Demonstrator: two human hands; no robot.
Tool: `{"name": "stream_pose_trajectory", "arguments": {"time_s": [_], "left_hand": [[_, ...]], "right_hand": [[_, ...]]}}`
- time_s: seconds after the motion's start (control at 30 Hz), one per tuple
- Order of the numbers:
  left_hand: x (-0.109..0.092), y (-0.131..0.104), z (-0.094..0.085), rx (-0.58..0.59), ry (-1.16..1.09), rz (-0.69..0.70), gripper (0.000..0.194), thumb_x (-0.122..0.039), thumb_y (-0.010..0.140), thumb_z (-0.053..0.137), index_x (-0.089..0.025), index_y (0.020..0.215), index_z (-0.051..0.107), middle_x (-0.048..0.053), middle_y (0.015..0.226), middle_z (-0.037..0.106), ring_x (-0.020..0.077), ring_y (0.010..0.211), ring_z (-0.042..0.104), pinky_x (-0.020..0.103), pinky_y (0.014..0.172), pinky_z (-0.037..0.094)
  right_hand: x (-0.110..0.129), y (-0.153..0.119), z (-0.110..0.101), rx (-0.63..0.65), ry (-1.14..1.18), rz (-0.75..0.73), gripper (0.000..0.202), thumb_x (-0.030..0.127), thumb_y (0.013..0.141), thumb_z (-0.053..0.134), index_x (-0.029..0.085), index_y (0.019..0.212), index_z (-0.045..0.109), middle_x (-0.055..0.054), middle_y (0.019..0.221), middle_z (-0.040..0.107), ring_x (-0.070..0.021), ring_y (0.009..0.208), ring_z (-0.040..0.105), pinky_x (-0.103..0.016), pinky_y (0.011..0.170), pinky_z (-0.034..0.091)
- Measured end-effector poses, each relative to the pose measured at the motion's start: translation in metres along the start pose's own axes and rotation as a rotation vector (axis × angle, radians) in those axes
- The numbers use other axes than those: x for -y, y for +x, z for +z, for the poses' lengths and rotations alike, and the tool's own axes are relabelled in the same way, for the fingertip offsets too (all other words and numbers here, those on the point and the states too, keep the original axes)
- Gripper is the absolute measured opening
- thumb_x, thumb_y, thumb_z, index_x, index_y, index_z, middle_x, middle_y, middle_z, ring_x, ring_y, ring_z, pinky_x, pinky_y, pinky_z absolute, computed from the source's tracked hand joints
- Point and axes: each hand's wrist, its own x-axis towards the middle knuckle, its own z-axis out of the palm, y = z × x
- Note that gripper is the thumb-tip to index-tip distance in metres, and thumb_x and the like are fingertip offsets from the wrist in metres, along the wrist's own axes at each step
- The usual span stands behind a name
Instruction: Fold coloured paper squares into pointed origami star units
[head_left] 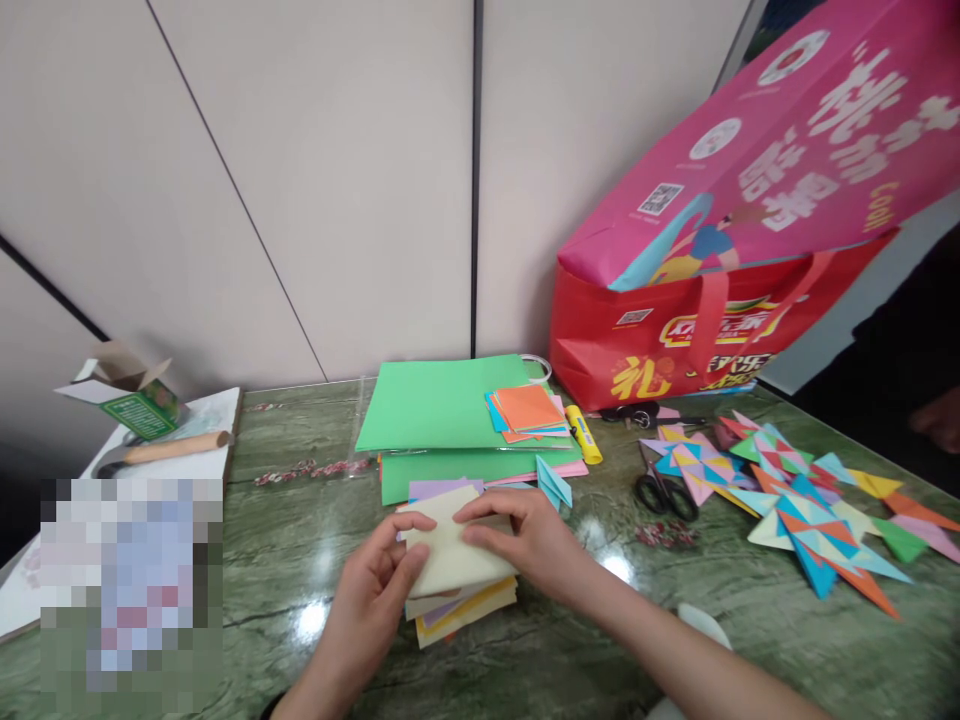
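Note:
A cream sheet of paper [454,562] lies between my hands, slightly tilted over a stack of coloured papers [469,615]. My left hand [382,570] pinches its left edge between thumb and curled fingers. From the right, my right hand [525,535] grips the upper right part, thumb and forefinger close together on the paper. Purple sheets [442,490] show just behind it. A light blue folded paper piece [553,485] rests beyond my right hand. Whether the cream sheet is one layer or folded double, I cannot tell.
Green sheets [442,405] with small orange squares [529,408] lie behind. To their right are a yellow glue stick [584,435], scissors [666,490] and several folded paper stars [814,535]. A red bag [622,345] stands against the wall. An opened box [142,408] is left.

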Motion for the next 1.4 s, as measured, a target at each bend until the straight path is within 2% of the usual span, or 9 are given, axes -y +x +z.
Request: {"name": "stream_pose_trajectory", "arguments": {"time_s": [0.57,0.8,0.87,1.0,1.17,1.3,1.4], "left_hand": [[-0.0013,0.0,0.0008,-0.003,0.009,0.028,0.033,-0.044,0.071,0.062,-0.02,0.094,0.056,-0.003,0.056,0.061,0.0164,0.055,0.061,0.023,0.052,0.046],[0.0011,0.0006,0.0009,0.0,0.059,0.036,0.028,-0.04,0.071,0.064,-0.02,0.09,0.059,-0.001,0.057,0.063,0.0147,0.053,0.057,0.021,0.049,0.043],[0.0012,0.001,0.0007,0.007,0.089,0.05,0.026,-0.037,0.069,0.065,-0.02,0.089,0.062,0.0,0.062,0.066,0.015,0.055,0.058,0.02,0.05,0.043],[-0.0001,0.0019,-0.0002,-0.051,0.245,0.106,0.022,-0.031,0.067,0.066,-0.019,0.084,0.071,0.004,0.076,0.072,0.0145,0.056,0.058,0.02,0.049,0.043],[-0.0003,0.0029,-0.002,-0.078,0.317,0.152,0.022,-0.029,0.067,0.064,-0.02,0.083,0.074,0.004,0.076,0.075,0.0156,0.058,0.061,0.02,0.05,0.045],[0.0019,0.0043,-0.0024,-0.047,0.35,0.163,0.021,-0.029,0.069,0.062,-0.018,0.083,0.072,0.004,0.078,0.074,0.0151,0.057,0.061,0.019,0.049,0.044],[0.0037,0.005,-0.001,0.022,0.373,0.155,0.02,-0.028,0.071,0.06,-0.016,0.086,0.067,0.004,0.073,0.073,0.015,0.056,0.061,0.019,0.047,0.044]], "right_hand": [[-0.001,-0.0007,0.0,-0.039,-0.002,0.017,0.007,0.018,0.07,0.066,0.018,0.076,0.07,-0.001,0.077,0.071,-0.0154,0.073,0.063,-0.025,0.069,0.047],[0.0005,-0.001,-0.0001,-0.01,-0.028,0.016,0.005,0.017,0.07,0.067,0.018,0.074,0.07,-0.001,0.076,0.071,-0.0153,0.071,0.063,-0.025,0.068,0.046],[0.0006,-0.0011,0.0002,0.012,-0.043,0.013,0.006,0.016,0.07,0.067,0.018,0.074,0.07,-0.001,0.076,0.071,-0.0152,0.071,0.063,-0.024,0.067,0.046],[0.0001,-0.0014,0.0005,0.042,-0.052,0.015,0.008,0.014,0.07,0.066,0.017,0.075,0.07,-0.001,0.075,0.071,-0.0145,0.07,0.063,-0.023,0.067,0.046],[-0.0019,-0.0009,0.0005,0.042,-0.021,0.005,0.007,0.015,0.069,0.068,0.016,0.075,0.071,-0.001,0.075,0.071,-0.0139,0.07,0.062,-0.022,0.066,0.045],[-0.0024,-0.0005,0.0,0.047,-0.027,0.008,0.006,0.015,0.069,0.068,0.016,0.074,0.071,-0.002,0.074,0.071,-0.0137,0.068,0.062,-0.02,0.064,0.044],[-0.0015,-0.0026,0.0005,0.075,-0.095,-0.033,0.006,0.015,0.069,0.068,0.016,0.074,0.071,-0.002,0.073,0.071,-0.0137,0.069,0.062,-0.021,0.064,0.043]]}}
